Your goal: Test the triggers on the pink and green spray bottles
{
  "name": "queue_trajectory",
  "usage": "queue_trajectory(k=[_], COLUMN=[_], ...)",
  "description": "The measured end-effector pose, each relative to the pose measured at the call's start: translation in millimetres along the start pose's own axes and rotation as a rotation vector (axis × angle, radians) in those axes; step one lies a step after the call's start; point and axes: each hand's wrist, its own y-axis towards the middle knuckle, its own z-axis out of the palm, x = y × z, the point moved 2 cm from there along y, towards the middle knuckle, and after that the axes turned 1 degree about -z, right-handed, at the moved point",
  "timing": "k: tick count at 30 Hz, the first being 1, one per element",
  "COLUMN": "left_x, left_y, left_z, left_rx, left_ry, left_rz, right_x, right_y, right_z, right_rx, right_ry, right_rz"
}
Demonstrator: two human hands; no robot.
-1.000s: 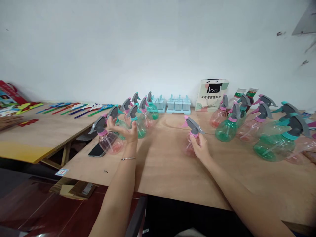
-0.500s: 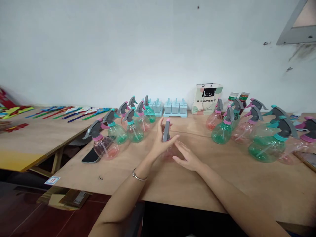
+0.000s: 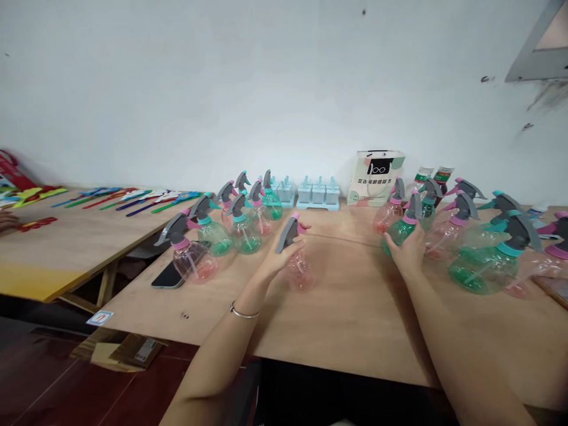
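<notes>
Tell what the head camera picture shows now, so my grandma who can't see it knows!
A person's left hand holds a pink spray bottle at a wooden table, and the right hand is on a green spray bottle. More spray bottles stand on both sides, with light-blue popsicle molds and a paper bag near the wall.

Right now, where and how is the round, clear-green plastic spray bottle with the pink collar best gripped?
Grip the green bottle probably by its pink collar, from the near side: its bulging body narrows there, and a clear pink plastic bottle stands to its right.
</notes>
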Motion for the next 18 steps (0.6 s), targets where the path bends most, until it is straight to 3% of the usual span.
queue_trajectory(k=[3, 11, 14, 18], left_x=[-4.6, -26.1, -28.1, -29.9], left_y=[0.9, -1.3, -2.6, -2.2], left_z=[-4.2, -8.5, -9.3, -10.9], left_rx=[-0.064, -0.171, -0.238, -0.250], left_ry=[-0.076, -0.279, -0.341, -0.367], left_rz=[-0.110, -0.321, -0.364, -0.366], right_x=[17.9, 114.8, 127.4, 122.1], right_y=[-12.2, -79.8, -90.6, -90.2], right_z=[12.4, 17.2, 16.1, 18.2], right_rx=[0.121, 0.584, 0.620, 0.617], right_ry=[0.117, 0.423, 0.452, 0.451], right_rz=[-0.102, -0.369, -0.387, -0.348])
